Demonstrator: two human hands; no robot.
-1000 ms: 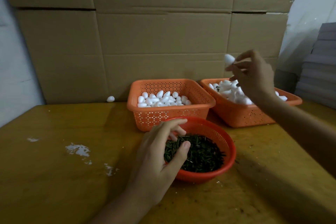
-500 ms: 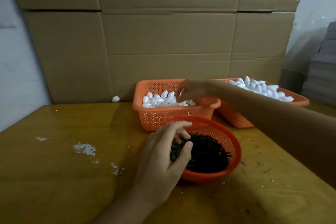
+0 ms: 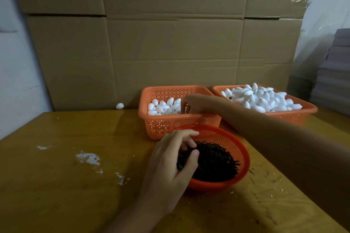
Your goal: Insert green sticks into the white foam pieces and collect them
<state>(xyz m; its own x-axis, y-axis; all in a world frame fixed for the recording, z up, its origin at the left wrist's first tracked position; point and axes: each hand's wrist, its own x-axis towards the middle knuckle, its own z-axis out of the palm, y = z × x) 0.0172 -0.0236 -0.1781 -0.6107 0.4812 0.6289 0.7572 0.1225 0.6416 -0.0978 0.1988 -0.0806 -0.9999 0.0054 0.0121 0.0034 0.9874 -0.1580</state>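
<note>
A round red bowl (image 3: 240,159) near the table's front holds a dark heap of green sticks (image 3: 214,162). My left hand (image 3: 170,168) reaches into it from the left, thumb and curled fingers pinching at the sticks. Behind it, an orange basket (image 3: 170,125) holds white foam pieces (image 3: 162,107). My right hand (image 3: 195,102) is inside this basket with its fingertips pointing down among the pieces; whether they hold one is hidden. A second orange basket (image 3: 303,112) at the right is heaped with foam pieces (image 3: 259,97).
Stacked cardboard boxes (image 3: 170,43) close off the back of the wooden table (image 3: 75,195). One loose foam piece (image 3: 119,106) lies by the boxes at the left. White crumbs (image 3: 88,158) dot the left side of the table. Grey stacked sheets (image 3: 335,73) stand at the right.
My right hand, which held a foam piece up over the right basket, has come down to the left and into the left basket. My left hand has stayed in the bowl.
</note>
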